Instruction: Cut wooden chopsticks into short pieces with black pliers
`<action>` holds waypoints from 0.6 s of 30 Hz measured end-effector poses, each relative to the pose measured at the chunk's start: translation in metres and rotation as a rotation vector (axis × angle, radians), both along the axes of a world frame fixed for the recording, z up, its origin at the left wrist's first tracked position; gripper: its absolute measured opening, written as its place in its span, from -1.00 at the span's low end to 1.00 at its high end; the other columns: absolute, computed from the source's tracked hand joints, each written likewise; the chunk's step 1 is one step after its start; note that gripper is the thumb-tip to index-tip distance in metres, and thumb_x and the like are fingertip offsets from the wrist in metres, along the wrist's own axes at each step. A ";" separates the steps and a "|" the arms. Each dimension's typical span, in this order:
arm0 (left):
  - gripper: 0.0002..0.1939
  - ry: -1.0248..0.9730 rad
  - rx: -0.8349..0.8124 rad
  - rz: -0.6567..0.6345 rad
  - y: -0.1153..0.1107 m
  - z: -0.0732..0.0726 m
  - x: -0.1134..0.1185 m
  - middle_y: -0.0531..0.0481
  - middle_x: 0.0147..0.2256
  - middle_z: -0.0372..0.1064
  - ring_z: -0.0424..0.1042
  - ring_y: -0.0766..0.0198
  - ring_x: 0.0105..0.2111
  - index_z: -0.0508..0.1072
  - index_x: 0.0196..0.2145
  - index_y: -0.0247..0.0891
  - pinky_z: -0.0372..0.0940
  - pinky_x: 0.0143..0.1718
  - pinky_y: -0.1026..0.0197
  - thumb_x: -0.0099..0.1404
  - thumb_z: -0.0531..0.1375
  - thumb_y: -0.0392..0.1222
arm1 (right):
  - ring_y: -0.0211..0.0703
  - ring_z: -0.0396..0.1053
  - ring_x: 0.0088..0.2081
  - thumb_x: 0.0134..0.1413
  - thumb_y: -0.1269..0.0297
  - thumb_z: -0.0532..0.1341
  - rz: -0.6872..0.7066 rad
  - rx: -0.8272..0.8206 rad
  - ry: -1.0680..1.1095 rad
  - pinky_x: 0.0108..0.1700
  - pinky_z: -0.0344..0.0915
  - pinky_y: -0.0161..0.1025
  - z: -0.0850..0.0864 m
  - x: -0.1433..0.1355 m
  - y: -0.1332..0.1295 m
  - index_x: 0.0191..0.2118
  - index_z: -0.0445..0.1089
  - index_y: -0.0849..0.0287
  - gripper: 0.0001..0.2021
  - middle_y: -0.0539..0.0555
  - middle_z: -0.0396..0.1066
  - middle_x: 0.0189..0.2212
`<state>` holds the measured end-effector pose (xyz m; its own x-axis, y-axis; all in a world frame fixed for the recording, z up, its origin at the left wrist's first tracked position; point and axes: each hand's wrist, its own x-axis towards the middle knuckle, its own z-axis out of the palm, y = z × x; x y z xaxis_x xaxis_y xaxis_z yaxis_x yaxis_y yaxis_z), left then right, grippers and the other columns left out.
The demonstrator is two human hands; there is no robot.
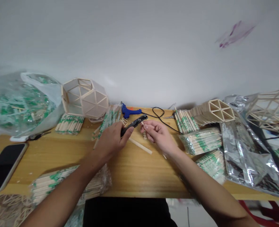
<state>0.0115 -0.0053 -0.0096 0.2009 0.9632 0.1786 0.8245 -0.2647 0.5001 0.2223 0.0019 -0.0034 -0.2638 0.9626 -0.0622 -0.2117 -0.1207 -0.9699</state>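
Above the middle of the wooden tabletop (139,170), the left hand (112,137) grips a black-handled cutting tool (134,123) and the right hand (157,134) pinches a thin pale wooden stick (142,123) at its tip.

Both my bare forearms reach in from the lower corners and slant toward each other, bringing my hands close together but apart. My left hand (114,137) is closed in a grip, its thumb pointing toward my right. My right hand (156,133) pinches with thumb and index finger, the other fingers curled, though their exact bend looks hard to make out.
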 end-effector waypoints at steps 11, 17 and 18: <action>-0.51 -0.009 -0.025 0.011 0.002 0.002 -0.002 -0.04 -0.50 0.31 0.34 0.10 -0.46 0.21 -0.47 -0.13 0.00 -0.40 0.11 0.46 -0.01 0.27 | -0.43 0.02 -0.65 0.07 0.02 0.43 0.005 -0.045 0.030 -0.62 -0.12 -0.34 -0.003 0.000 0.001 -0.23 0.49 0.18 -0.67 -0.01 0.49 -0.41; -0.48 0.024 -0.046 0.021 0.003 0.002 -0.002 -0.04 -0.52 0.30 0.32 0.08 -0.48 0.21 -0.48 -0.13 -0.03 -0.41 0.11 0.46 -0.04 0.30 | -0.45 0.01 -0.65 0.07 0.03 0.44 0.008 -0.066 0.042 -0.62 -0.15 -0.34 -0.005 -0.001 0.001 -0.23 0.48 0.20 -0.66 0.00 0.49 -0.39; -0.48 0.035 -0.045 0.023 0.004 0.002 -0.002 -0.05 -0.52 0.30 0.33 0.08 -0.48 0.21 -0.48 -0.13 -0.03 -0.41 0.11 0.46 -0.04 0.30 | -0.45 0.01 -0.66 0.07 0.02 0.44 0.009 -0.067 0.042 -0.62 -0.15 -0.34 -0.006 -0.001 0.001 -0.23 0.48 0.20 -0.66 0.00 0.49 -0.39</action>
<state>0.0097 -0.0016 -0.0080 0.1839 0.9745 0.1286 0.8473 -0.2235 0.4818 0.2214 0.0029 -0.0092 -0.2763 0.9541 -0.1152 -0.2501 -0.1872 -0.9499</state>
